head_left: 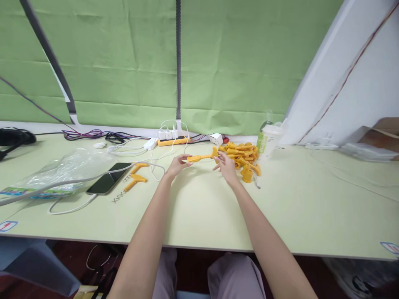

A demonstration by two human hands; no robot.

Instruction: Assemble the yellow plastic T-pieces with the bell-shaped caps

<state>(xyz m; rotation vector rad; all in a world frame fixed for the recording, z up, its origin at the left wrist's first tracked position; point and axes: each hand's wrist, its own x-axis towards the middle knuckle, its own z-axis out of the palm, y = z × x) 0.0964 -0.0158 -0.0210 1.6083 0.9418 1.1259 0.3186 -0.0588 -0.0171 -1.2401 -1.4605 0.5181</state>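
Note:
A yellow plastic corkscrew (201, 158) is held level above the table between my two hands. No metal spiral shows on it; a thicker sleeve-like part covers its left end. My left hand (178, 166) pinches that left end between thumb and fingers. At the other end, my right hand (227, 167) grips the wide handle with its fingertips, the lower fingers somewhat apart. Just beyond my right hand lies a pile of yellow plastic parts (245, 153), with a yellow cup-shaped piece (247, 174) at its front. Left of my left hand lie two yellow-handled corkscrews (134, 179) with bare metal spirals.
A phone (109, 181) on a white cable and a clear plastic bag (68, 170) lie at the left. A power strip (173, 141) with chargers and tangled cables runs along the back. Right of the pile stands a lidded cup (270, 140).

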